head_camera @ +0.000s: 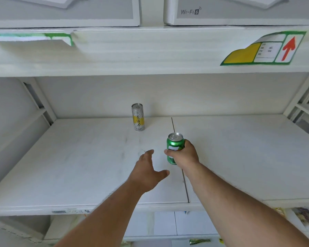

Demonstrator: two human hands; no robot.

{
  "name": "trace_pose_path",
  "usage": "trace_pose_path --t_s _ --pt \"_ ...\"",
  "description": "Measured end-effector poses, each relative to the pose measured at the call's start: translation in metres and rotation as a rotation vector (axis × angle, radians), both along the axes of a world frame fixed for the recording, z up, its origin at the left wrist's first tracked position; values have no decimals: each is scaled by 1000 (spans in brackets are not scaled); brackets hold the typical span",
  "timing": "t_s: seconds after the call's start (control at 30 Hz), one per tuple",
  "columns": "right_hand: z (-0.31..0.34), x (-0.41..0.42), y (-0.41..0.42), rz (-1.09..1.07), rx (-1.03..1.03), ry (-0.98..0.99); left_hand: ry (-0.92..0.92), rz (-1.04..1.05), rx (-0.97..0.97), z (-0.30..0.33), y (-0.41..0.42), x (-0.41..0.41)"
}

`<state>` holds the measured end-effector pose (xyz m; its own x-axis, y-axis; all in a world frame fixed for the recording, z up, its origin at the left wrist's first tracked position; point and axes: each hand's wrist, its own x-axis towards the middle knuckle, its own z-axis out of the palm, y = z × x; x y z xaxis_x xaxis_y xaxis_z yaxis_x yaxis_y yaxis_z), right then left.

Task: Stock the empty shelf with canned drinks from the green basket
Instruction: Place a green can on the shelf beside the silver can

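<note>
A green can (175, 148) stands upright in the person's right hand (185, 155), fingers and thumb wrapped round its lower half, over the middle of the white shelf (78, 166). It sits right at the dark seam (185, 184) that runs from the shelf's front edge toward the back; whether its base touches the board I can't tell. The silver top faces up, unopened as far as I can see.

One more can is on the shelf: a tall, slim silver can (138, 117) with a yellow band and dark characters, upright near the back edge, left of the seam and well apart from the green one. That makes two cans in all, one of each kind.

The left hand (148, 172) hovers just left of the green can with fingers spread and thumb out, holding nothing.

Above, the upper shelf's front lip carries a green-bordered label (262, 49) with a yellow patch and a red arrow toward the right end, and a torn green-edged strip (32, 37) toward the left. Two white boxes (64, 11) sit on that upper shelf, the right one printed "Wi-Fi 6".
</note>
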<state>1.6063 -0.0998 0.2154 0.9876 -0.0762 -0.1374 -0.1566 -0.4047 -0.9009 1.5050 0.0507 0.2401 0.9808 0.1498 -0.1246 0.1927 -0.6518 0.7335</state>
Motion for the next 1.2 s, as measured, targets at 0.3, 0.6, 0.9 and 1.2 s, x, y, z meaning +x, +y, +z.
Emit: trace_pose_path --t_s 0.3,0.6,0.9,1.2 --pt "-22 72 1 46 1 -49 34 33 68 -14 -5 61" --pt "-31 111 8 36 -38 -117 13 31 108 -26 -6 90" --pt "-39 114 8 25 -93 -107 11 22 108 -29 -12 113" --pt "-37 130 12 12 -109 -135 -13 36 62 -23 -15 147"
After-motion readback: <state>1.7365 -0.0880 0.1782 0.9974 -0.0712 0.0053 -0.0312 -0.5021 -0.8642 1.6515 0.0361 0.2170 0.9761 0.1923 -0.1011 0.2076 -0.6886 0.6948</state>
